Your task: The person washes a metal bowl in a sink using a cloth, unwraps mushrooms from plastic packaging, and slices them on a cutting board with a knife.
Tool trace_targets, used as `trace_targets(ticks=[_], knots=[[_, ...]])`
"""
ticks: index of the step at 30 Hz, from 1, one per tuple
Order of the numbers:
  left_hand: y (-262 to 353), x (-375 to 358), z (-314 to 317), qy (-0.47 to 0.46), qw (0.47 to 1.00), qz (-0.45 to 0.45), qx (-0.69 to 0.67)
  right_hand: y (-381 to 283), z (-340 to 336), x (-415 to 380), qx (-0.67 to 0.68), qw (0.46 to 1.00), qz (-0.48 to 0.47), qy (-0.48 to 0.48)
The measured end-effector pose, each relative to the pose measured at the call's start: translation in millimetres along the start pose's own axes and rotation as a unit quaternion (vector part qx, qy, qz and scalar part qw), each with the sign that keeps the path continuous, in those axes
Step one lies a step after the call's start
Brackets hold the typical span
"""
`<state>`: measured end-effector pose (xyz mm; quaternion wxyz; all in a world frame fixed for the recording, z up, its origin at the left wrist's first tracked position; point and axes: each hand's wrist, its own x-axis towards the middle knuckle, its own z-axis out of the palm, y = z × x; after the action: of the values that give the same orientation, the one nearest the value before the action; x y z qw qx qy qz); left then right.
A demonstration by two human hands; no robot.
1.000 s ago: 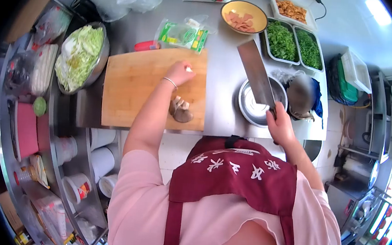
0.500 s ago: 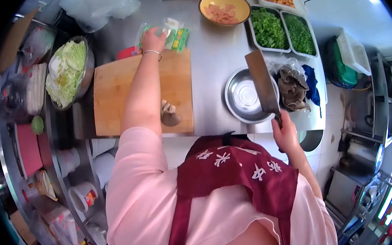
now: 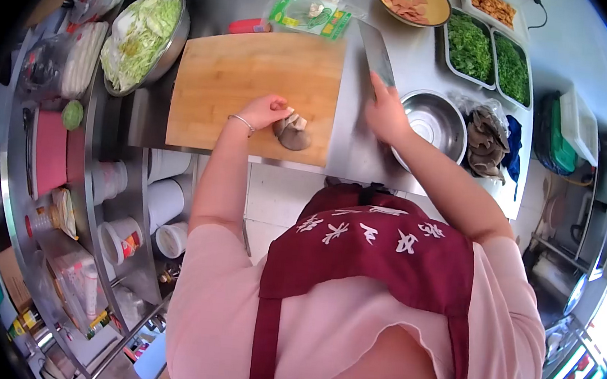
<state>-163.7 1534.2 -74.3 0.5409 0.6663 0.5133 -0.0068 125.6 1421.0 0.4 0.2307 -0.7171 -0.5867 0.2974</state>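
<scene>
My right hand grips a cleaver, its blade pointing away from me over the steel counter, just right of the wooden cutting board. A grey-brown oyster mushroom lies near the board's front right edge, pale stem end toward my left hand. The left fingers are curled together at that stem. Beyond the board lies a green and clear plastic packet with a pale piece on top. To the right of the cleaver hand, a steel bowl is partly covered by my forearm.
More oyster mushrooms sit in a plastic bag right of the bowl. Trays of chopped greens and a yellow bowl with pink slices stand at the back. On the left is a basin of shredded cabbage. A red object touches the board's far edge.
My left hand has come back from the plastic packet to the mushroom. My right hand has swung the cleaver left, from over the steel bowl to beside the board. The view has shifted.
</scene>
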Motion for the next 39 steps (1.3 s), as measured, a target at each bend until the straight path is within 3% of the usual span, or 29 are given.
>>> trace_targets(ticks=[2,10,13,16,18,19,21,22,28,31,33,35,38,39], knots=[[-5.6,2.2,4.5,0.004,1.0,0.009,-0.021,-10.4,17.0,22.8,-0.068,0.989,0.126,-0.039],[-14.4,-3.7,1.7,0.03,0.996,0.017,-0.084,17.0,70.1,55.9,-0.115,0.978,0.174,0.009],[-21.8,-3.6,-0.4,0.061,0.988,0.006,-0.141,13.3,69.5,54.2,-0.114,0.984,0.139,-0.014],[-24.3,-1.8,-6.0,0.063,0.979,-0.026,-0.193,3.2,66.7,51.0,-0.179,0.978,0.098,0.045],[-26.8,1.7,-8.0,0.076,0.987,-0.031,-0.136,0.2,72.3,49.0,-0.138,0.975,-0.07,0.16],[-27.0,3.8,-7.9,0.077,0.987,-0.03,-0.135,-1.5,74.6,48.3,-0.138,0.975,-0.071,0.161],[-17.4,1.6,-6.6,0.051,0.982,-0.04,-0.176,-16.4,73.6,35.5,-0.022,0.989,-0.143,0.029],[-12.8,-1.8,-4.4,0.052,0.983,-0.039,-0.174,-21.2,72.6,29.6,-0.003,0.984,-0.176,0.01],[-10.7,-1.9,5.6,0.108,0.994,-0.01,0.008,-23.5,49.1,3.7,0.016,0.985,-0.132,-0.111],[-26.8,6.8,-4.5,0.067,0.997,0.022,0.006,-19.1,30.2,-6.5,0.029,0.986,-0.104,-0.127],[-12.9,-3.1,-21.7,0.116,0.991,0.03,-0.063,-19.1,17.3,-8.5,0.042,0.985,-0.085,-0.142],[10.6,-14.2,-31.5,0.104,0.992,0.019,-0.074,-24.0,6.2,-11.4,0.055,0.984,-0.064,-0.158],[58.4,-33.6,-17.5,0.108,0.975,0.018,-0.194,-36.8,4.3,-11.8,0.129,0.975,-0.067,-0.169],[72.3,-34.7,-7.5,0.103,0.971,0.051,-0.208,-39.5,10.9,-12.2,0.167,0.972,-0.084,-0.14]])
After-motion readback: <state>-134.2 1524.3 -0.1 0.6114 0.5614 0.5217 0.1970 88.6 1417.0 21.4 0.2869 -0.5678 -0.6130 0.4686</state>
